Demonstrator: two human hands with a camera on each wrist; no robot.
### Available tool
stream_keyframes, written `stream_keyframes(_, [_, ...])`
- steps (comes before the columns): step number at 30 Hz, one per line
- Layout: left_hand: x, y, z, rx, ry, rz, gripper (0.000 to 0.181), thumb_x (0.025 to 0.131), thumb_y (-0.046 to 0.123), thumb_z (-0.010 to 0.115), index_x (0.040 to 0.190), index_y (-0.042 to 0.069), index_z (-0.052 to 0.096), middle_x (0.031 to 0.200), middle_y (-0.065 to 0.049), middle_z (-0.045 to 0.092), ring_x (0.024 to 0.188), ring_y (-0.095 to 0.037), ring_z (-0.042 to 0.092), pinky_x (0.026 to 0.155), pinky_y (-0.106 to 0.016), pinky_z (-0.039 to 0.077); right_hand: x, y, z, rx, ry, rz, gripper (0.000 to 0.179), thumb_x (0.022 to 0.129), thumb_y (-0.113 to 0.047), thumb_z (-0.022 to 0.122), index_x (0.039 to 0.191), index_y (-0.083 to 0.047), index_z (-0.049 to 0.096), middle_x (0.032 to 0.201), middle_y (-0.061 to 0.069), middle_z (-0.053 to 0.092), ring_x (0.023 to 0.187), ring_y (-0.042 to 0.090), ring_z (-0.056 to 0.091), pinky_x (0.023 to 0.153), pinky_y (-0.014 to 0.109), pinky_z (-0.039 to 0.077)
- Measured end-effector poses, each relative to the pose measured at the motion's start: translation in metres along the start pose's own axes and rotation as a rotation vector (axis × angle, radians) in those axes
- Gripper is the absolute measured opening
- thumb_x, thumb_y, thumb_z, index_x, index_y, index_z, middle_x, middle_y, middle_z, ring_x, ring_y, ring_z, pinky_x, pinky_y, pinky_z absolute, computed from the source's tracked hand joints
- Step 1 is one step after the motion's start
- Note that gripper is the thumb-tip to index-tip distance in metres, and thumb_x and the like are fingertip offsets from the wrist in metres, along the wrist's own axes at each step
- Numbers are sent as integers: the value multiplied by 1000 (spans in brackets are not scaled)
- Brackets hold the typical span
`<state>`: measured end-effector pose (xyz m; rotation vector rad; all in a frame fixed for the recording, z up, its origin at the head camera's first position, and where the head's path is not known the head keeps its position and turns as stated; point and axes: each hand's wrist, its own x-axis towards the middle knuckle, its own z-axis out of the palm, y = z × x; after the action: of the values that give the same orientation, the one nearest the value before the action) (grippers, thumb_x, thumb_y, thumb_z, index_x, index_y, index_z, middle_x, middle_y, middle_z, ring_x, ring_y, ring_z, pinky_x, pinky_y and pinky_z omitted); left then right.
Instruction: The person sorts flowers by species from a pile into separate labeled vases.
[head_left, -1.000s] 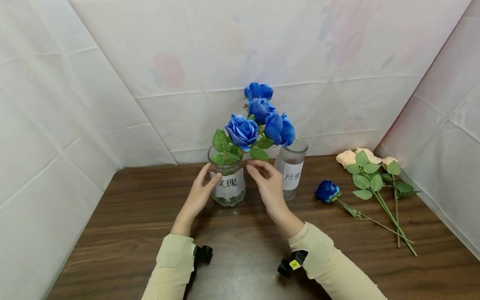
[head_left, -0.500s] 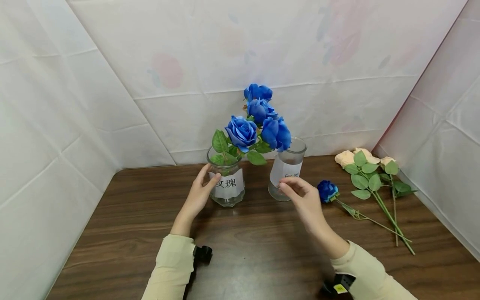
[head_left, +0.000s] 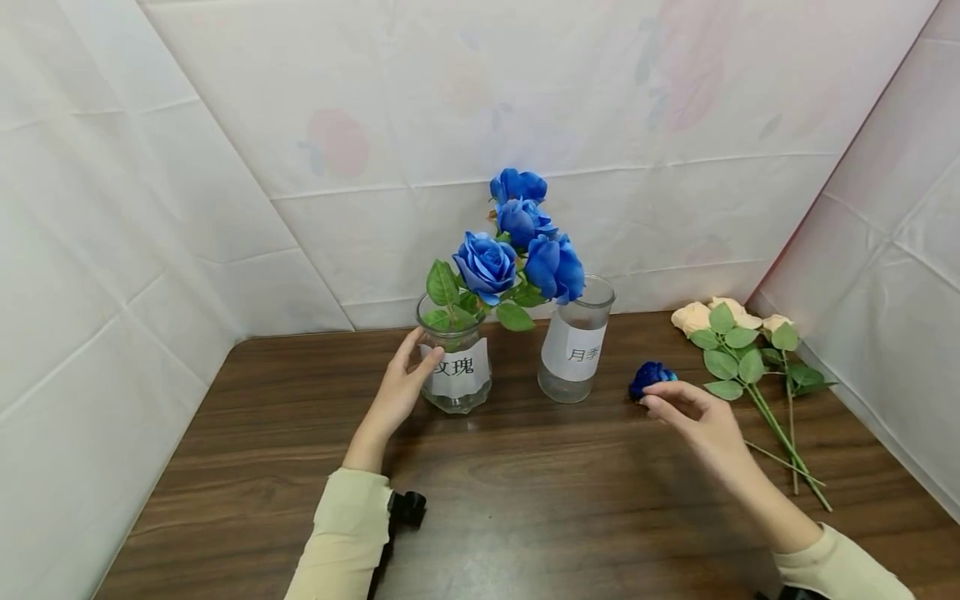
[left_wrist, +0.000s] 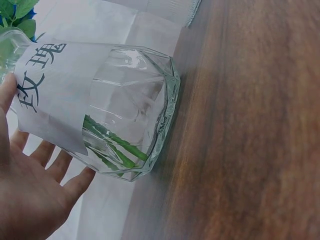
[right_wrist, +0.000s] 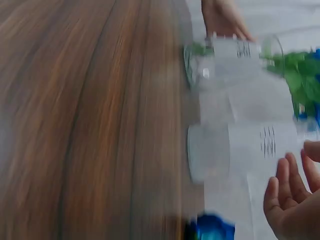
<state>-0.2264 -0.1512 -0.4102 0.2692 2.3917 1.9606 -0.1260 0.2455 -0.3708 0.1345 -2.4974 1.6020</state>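
Observation:
My left hand (head_left: 397, 387) holds a faceted glass vase (head_left: 467, 398) at its side, thumb on the front and fingers round the far left. Several blue roses (head_left: 486, 265) stand in it, leaning right. In the left wrist view, green stems (left_wrist: 117, 147) show through its base. My right hand (head_left: 701, 421) hovers by a single blue rose (head_left: 649, 377) lying on the table, fingers loosely bent, and hides part of its stem. Whether the fingertips touch the flower cannot be told. The blurred right wrist view shows nothing between the fingers of that hand.
A straight glass vase (head_left: 567, 389) with a paper label stands between the faceted vase and the lying rose. Cream roses (head_left: 692, 318) with green leaves and long stems lie at the table's right. White cloth walls (head_left: 360, 242) bound the back and sides.
My right hand has moved away from the faceted vase, past the straight vase, to the lying blue rose. The rightmost blue rose in the vase has sunk slightly. My left hand has stayed put.

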Motion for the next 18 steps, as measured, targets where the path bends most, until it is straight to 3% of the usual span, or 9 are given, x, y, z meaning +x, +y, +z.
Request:
stream_keyframes(3, [0, 0, 0, 1, -1, -4, 72, 102, 39, 54, 158, 8, 21, 157, -14, 27, 145, -29, 23, 116, -48, 26, -4, 10, -20, -103, -16, 31, 34, 98, -24, 66, 119, 2, 66, 99, -8, 71, 87, 9, 68, 72, 22, 56])
stream_keyframes(4, [2, -5, 0, 4, 5, 5, 73, 102, 41, 55, 158, 9, 21, 157, -13, 28, 145, -29, 23, 116, -49, 26, -5, 13, -27, -120, -17, 37, 34, 98, -24, 66, 119, 1, 65, 100, -10, 71, 87, 7, 67, 71, 22, 55])
stream_keyframes(12, [0, -3, 0, 11, 10, 4, 74, 101, 43, 55, 158, 9, 21, 159, -12, 25, 146, -30, 20, 116, -50, 27, -5, 43, -70, -238, 6, 53, 30, 96, -27, 68, 120, -9, 67, 108, -23, 65, 92, -7, 60, 69, 20, 51])
stream_keyframes(16, [0, -4, 0, 8, 5, 1, 74, 101, 43, 54, 158, 10, 20, 159, -12, 24, 147, -29, 19, 116, -49, 26, 0, 56, -85, -295, -32, 81, 34, 95, -27, 69, 121, -5, 67, 104, -22, 67, 90, -9, 58, 67, 21, 51])
stream_keyframes(18, [1, -4, 0, 5, 2, -1, 74, 102, 42, 54, 158, 11, 20, 159, -12, 24, 147, -28, 18, 116, -49, 26, 4, 62, -90, -339, -54, 91, 37, 95, -27, 70, 121, -2, 66, 103, -15, 70, 88, -10, 58, 67, 21, 51])
